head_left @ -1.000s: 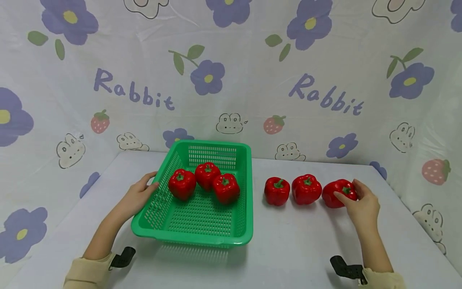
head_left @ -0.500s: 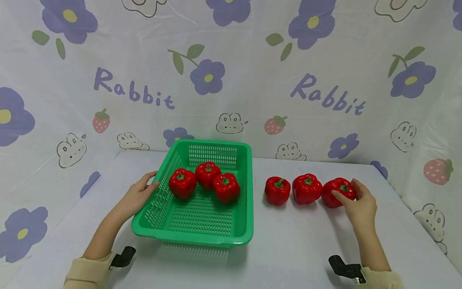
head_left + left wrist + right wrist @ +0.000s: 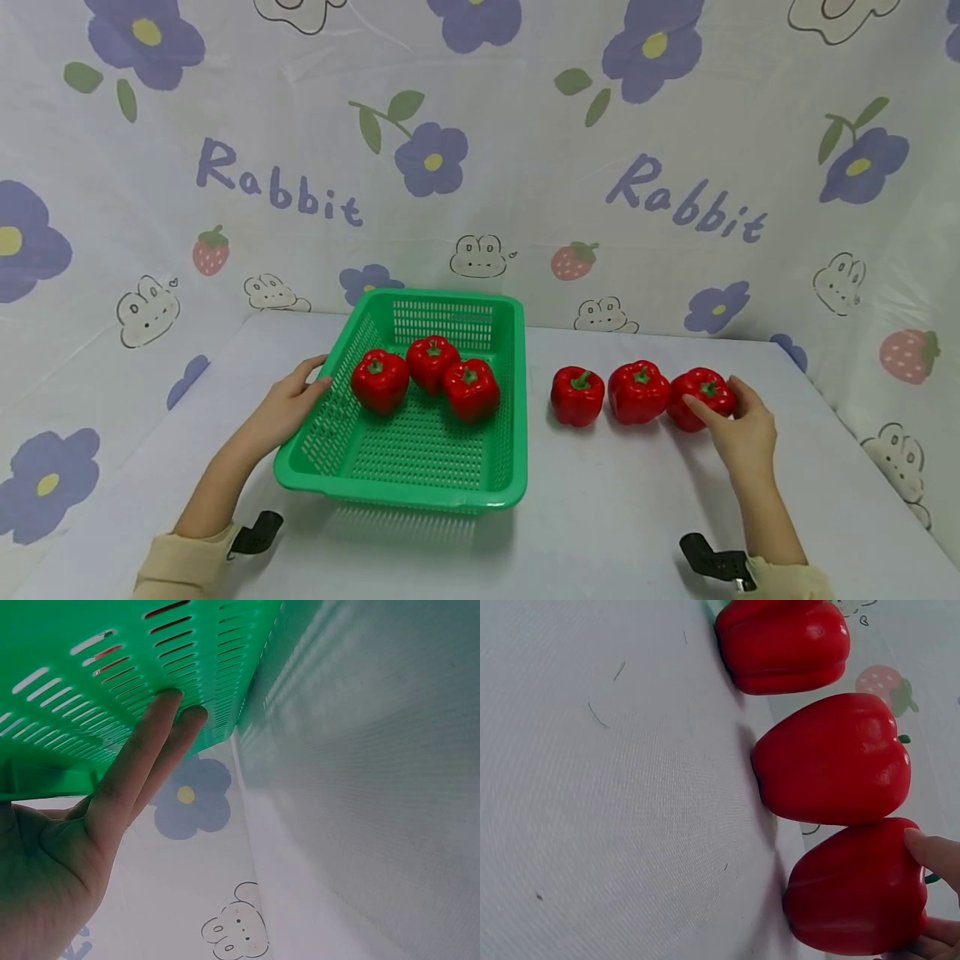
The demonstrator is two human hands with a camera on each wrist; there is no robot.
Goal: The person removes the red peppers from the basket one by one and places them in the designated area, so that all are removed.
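Observation:
In the head view my left hand (image 3: 288,406) is at the left rim of a green plastic basket (image 3: 405,497). In the left wrist view its straight fingers (image 3: 142,754) lie against the slotted outer wall; the thumb is hidden there. My right hand (image 3: 746,429) holds the rightmost red bell pepper (image 3: 693,408) between thumb and fingers, on the table. That pepper touches the middle bell pepper (image 3: 832,761) on its left. A third bell pepper (image 3: 577,398) stands left of these, slightly apart. All have green stems.
Inside the basket, three more red bell peppers (image 3: 380,382) sit towards the back. A white-covered table (image 3: 600,508) lies beneath everything. Behind it hangs a curtain (image 3: 517,167) printed with flowers and rabbits.
My right hand has slid the rightmost bell pepper a little left, against the middle one, and its stem now points more upward. My left hand and the basket stay in place.

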